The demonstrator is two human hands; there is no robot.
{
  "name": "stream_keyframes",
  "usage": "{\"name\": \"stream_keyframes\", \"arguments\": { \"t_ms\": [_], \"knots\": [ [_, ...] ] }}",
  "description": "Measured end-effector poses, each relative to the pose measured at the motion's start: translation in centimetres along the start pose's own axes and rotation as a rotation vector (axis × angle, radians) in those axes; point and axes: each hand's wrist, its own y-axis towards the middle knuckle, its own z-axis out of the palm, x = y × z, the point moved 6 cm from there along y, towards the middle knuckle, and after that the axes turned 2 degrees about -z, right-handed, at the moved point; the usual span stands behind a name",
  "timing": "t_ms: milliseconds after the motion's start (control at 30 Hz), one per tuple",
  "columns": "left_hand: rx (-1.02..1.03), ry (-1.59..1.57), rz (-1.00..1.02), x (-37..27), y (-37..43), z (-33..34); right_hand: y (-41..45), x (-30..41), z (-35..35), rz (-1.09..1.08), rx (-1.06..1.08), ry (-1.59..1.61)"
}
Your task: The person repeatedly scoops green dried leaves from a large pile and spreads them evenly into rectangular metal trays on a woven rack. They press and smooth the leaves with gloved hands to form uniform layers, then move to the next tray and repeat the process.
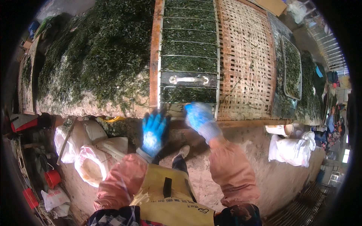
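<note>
My left hand (153,132), in a blue and white work glove, has its fingers apart at the near edge of the table, by the end of a thin metal rail. Farther right, my gloved right hand (200,117) is blurred, with curled fingers, over the near end of a ladder-like metal frame (218,65); whether it holds anything cannot be told. Inside the frame lies a layer of dark green, seaweed-like shreds (189,45). A block with a metal handle (189,80) rests across the shreds, beyond my hands.
A large heap of green shreds (101,53) covers the table's left. A woven slatted mat (246,62) adjoins the frame; past it is a shred-filled tray (292,67). White sacks (90,163) stand below left, another sack (291,149) below right. A red bucket (52,178) is at far left.
</note>
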Motion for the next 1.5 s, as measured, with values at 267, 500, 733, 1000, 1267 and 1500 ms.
{"name": "stream_keyframes", "arguments": {
  "t_ms": [267, 500, 733, 1000, 1267, 1500],
  "knots": [
    [0.074, -0.138, -0.016, -0.2, -9.3, 1.2, 4.3, -0.9, -1.4, 0.080, -0.480, 2.289],
    [0.147, -0.125, -0.078, 0.9, -10.7, -0.2, -0.1, 9.7, -4.0, -0.213, -0.670, 0.034],
    [0.099, -0.150, -0.061, 1.1, -9.3, -1.3, 5.1, 11.9, -0.1, -0.009, -0.290, 0.097],
    [0.042, -0.149, -0.091, 1.5, -10.5, -1.9, 0.3, 1.3, -8.2, 0.023, -0.641, 1.027],
    [0.034, -0.085, -0.133, -0.4, -11.5, -0.3, -3.2, -10.3, -2.7, 0.208, -0.727, 0.927],
    [-0.106, -0.054, -0.240, -0.5, -7.0, -0.8, -3.3, -6.3, -6.0, -0.005, -0.752, 0.365]
  ]
}}
